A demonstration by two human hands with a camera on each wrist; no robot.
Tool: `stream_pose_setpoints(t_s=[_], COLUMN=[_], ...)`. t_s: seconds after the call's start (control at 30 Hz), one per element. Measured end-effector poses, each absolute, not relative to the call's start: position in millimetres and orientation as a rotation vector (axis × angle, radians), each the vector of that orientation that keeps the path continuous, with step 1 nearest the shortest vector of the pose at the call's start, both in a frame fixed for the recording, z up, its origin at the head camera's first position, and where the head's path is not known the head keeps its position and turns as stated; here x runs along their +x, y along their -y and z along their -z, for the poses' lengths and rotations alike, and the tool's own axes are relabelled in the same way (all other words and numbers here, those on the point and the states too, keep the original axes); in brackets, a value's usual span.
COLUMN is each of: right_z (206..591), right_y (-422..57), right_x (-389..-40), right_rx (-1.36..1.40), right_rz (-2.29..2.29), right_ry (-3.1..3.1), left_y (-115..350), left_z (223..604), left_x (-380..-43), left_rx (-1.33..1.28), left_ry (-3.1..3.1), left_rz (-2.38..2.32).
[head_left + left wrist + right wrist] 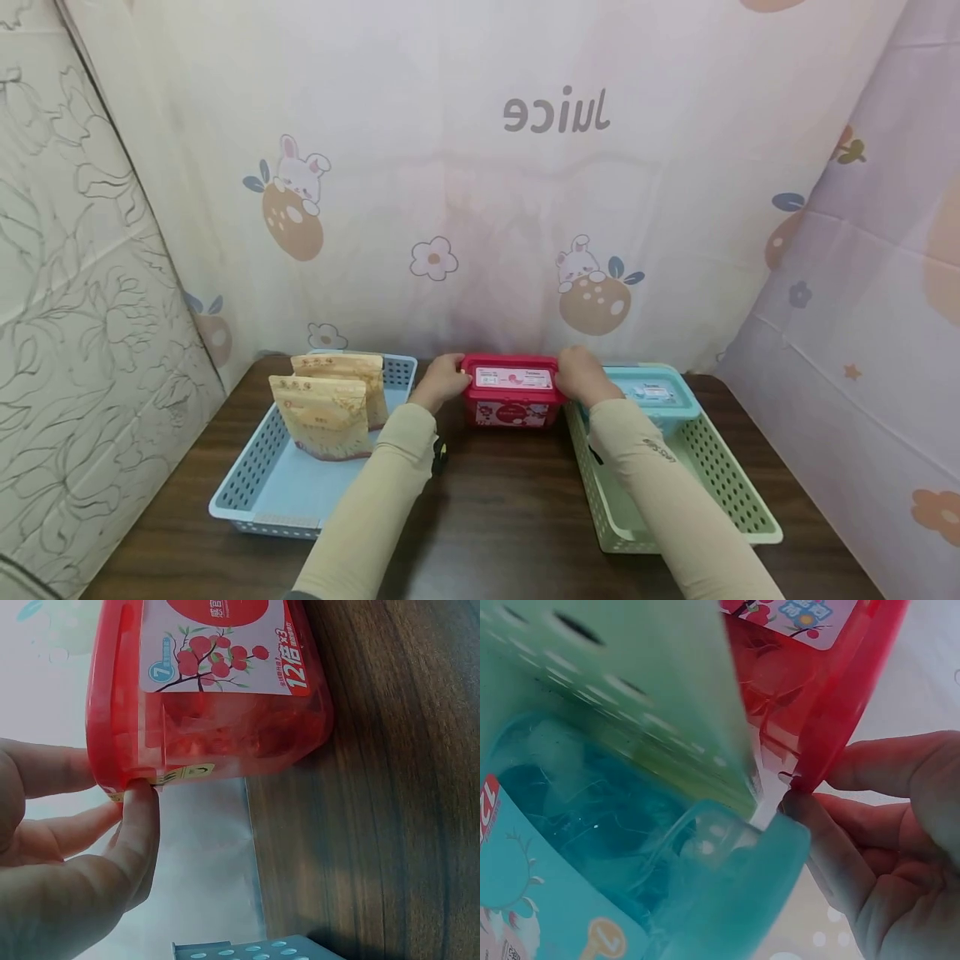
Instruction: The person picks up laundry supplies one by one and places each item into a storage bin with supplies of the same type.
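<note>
Between my two hands at the back of the table is a red plastic box (513, 392) with a lid and a printed label. At its left end, my left hand (441, 383) pinches the lid's rim; the left wrist view shows a fingertip tucked beneath it, beside a yellow sticker (187, 774). My right hand (583, 377) grips the rim at the other end, close to the green basket's wall (682, 690). The box stands upright; whether it touches the table I cannot tell.
A green basket (712, 500) on the right holds a teal lidded box (656, 393). On the left, a blue basket (285, 492) has two yellow pouches (322, 417) standing in it. Close behind the table hangs a printed curtain (450, 167).
</note>
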State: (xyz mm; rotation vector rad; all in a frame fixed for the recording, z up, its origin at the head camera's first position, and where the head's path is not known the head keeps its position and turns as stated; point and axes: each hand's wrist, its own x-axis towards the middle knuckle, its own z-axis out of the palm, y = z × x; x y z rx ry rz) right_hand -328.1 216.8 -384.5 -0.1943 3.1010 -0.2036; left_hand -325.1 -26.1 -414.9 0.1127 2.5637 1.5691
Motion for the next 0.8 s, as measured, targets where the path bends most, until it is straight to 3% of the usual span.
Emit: stream_pose_setpoints(t_s=[0.8], right_z=[382], right_y=[-224], right_x=[-323], right_rx=[-0.207], right_rz=[0.549], right_ry=[-2.948], left_y=[37], left_z=[412], left_x=[-316], left_rx=[0.143], left_ry=[-2.543], left_rz=[-1.539])
